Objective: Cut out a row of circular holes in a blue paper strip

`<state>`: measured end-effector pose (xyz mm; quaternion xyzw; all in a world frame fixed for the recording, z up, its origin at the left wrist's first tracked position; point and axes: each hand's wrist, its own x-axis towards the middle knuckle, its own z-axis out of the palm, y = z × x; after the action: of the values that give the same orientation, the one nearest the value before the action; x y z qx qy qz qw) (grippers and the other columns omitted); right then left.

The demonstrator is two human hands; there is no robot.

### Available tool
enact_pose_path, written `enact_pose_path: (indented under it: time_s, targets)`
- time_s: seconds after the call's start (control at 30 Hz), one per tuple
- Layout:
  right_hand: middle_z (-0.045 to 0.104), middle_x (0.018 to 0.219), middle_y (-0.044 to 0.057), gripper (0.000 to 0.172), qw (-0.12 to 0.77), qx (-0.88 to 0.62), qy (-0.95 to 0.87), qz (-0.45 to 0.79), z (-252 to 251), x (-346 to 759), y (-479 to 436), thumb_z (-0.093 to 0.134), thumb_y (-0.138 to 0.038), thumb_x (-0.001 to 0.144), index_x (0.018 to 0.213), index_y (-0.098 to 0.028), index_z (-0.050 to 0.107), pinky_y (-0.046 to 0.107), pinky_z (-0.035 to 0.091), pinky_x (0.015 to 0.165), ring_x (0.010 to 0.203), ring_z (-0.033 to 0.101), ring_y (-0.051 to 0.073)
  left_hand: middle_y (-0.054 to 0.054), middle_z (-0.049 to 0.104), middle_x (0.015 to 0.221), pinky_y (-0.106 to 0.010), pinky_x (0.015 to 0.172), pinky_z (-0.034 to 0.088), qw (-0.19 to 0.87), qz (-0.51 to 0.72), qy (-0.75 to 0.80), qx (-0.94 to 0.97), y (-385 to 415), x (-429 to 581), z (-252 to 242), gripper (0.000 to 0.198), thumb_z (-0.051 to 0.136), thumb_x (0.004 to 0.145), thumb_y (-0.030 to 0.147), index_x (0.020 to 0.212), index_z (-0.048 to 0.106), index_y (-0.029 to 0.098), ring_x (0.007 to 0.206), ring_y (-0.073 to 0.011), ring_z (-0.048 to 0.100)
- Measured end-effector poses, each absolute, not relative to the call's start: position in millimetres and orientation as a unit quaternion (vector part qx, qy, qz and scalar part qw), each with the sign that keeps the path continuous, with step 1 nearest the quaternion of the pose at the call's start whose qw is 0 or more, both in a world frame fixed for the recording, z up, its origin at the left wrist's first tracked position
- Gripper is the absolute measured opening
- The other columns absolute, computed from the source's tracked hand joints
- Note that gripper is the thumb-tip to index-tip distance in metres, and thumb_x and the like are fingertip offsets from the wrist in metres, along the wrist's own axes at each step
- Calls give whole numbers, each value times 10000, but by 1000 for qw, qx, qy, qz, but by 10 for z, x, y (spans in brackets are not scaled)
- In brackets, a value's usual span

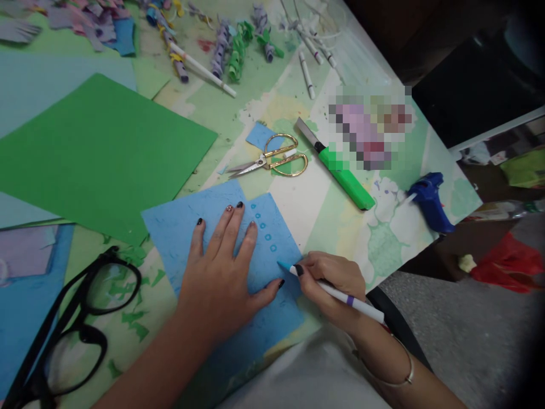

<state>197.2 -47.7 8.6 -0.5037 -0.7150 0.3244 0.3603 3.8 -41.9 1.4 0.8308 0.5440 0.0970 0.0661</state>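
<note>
My left hand (225,267) lies flat with fingers spread on a blue textured paper sheet (179,233), pinning it to the table. My right hand (332,281) pinches a white marker (340,295) with a blue tip. The tip touches the sheet near its right edge, just below a column of small blue circles (263,227) drawn there. A thin bracelet circles my right wrist.
Gold-handled scissors (276,161), a green utility knife (340,170) and a blue glue gun (430,199) lie beyond the sheet. A large green sheet (93,153) is on the left, black glasses (72,329) at lower left, markers and curled paper strips at the far edge.
</note>
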Motion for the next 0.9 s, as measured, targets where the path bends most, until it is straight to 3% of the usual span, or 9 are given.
enact_pose_path:
  time_s: [0.9]
  targets:
    - [537, 543, -9, 357, 393, -464, -739, 289, 90, 1950, -453, 520, -69, 852, 545, -192, 387, 218, 388, 475, 495, 507, 83, -269, 308, 1523, -653, 1110, 210, 63, 99, 545, 830, -418, 44, 2, 726, 480, 822, 573, 1319, 495, 44, 1422, -392, 285]
